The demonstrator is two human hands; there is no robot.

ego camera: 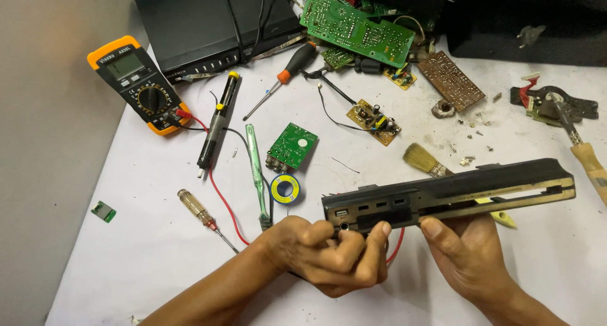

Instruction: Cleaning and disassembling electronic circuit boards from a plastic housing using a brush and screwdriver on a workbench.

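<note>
A long black front panel (455,193) sits in the lower right of the frame, held level above the white table (152,250). The left hand (329,253) pinches its left end with curled fingers, and the right hand (468,250) grips its underside mid-length. A paintbrush (425,160) lies just behind the panel, a solder spool (285,189) to its left, and a yellow multimeter (140,86) in the upper left.

White work table (158,263) under even, diffuse light, its surface stained and dusty toward the far right; plain grey floor (44,174) along the left edge.
</note>
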